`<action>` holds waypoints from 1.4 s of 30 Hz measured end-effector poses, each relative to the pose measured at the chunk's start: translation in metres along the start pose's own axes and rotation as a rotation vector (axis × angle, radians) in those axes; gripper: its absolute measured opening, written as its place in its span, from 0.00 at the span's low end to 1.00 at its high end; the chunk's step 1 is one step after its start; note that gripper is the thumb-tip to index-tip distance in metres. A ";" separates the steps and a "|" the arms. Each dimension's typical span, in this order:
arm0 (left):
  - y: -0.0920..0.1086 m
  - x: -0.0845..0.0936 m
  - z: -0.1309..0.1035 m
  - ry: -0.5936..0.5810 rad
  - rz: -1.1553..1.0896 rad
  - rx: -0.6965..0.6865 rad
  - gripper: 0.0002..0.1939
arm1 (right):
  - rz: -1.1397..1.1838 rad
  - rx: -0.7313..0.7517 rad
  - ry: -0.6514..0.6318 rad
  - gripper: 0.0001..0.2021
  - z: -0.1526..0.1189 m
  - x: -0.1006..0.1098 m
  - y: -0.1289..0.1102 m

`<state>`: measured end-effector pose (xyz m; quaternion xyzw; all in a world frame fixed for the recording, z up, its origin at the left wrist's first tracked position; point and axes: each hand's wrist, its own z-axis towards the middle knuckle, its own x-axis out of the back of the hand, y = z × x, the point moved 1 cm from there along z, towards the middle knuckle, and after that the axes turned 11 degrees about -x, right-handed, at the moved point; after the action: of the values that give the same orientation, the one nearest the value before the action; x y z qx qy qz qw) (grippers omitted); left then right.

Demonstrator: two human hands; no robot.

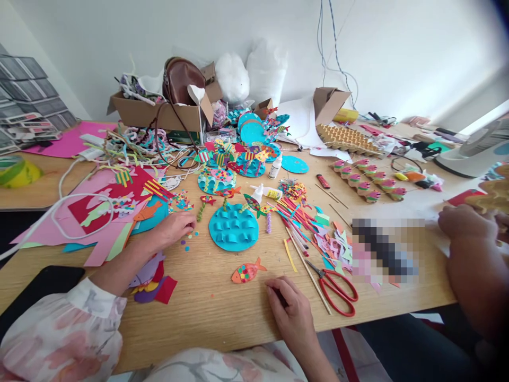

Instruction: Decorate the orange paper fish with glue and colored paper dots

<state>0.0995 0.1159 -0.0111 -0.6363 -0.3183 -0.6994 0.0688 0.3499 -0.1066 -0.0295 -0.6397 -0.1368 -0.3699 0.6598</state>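
My left hand (pixel 175 228) reaches across to the small round paper dots (pixel 186 243), its fingertips pressed together; whatever is between them is too small to make out. My right hand (pixel 292 310) rests curled near the table's front edge, with nothing visible in it. Just left of its fingers lies an orange paper fish (pixel 247 271) with coloured dots stuck on its body. Behind the fish is a blue paper disc (pixel 233 241) with rows of curled strips. A second small fish (pixel 207 199) and a green twisted stem (pixel 200 213) lie beyond my left fingers.
Red-handled scissors (pixel 338 292) and a wooden stick (pixel 308 270) lie to the right. Glue bottles (pixel 275 166) stand behind the disc, near finished fish pieces (pixel 217 178). Paper scraps (pixel 334 244) are heaped at right. A co-worker's arm (pixel 471 254) reaches in from the right.
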 end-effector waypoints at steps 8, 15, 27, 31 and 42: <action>-0.006 -0.003 -0.001 0.006 0.004 0.006 0.06 | 0.003 -0.001 -0.018 0.07 0.000 0.000 0.001; -0.007 0.005 -0.001 -0.005 -0.022 0.068 0.09 | -0.002 0.016 -0.006 0.07 0.000 -0.001 0.003; -0.010 0.005 -0.001 -0.075 0.052 0.060 0.07 | -0.014 0.035 0.005 0.08 0.001 -0.001 0.003; -0.011 0.006 0.001 -0.088 0.053 0.036 0.07 | -0.021 0.025 -0.003 0.08 0.000 -0.001 0.004; -0.010 0.013 -0.001 -0.077 0.048 0.031 0.07 | -0.016 0.037 -0.001 0.07 0.000 -0.001 0.004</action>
<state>0.0911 0.1269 -0.0023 -0.6691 -0.3161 -0.6675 0.0827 0.3514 -0.1064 -0.0330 -0.6262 -0.1490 -0.3725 0.6685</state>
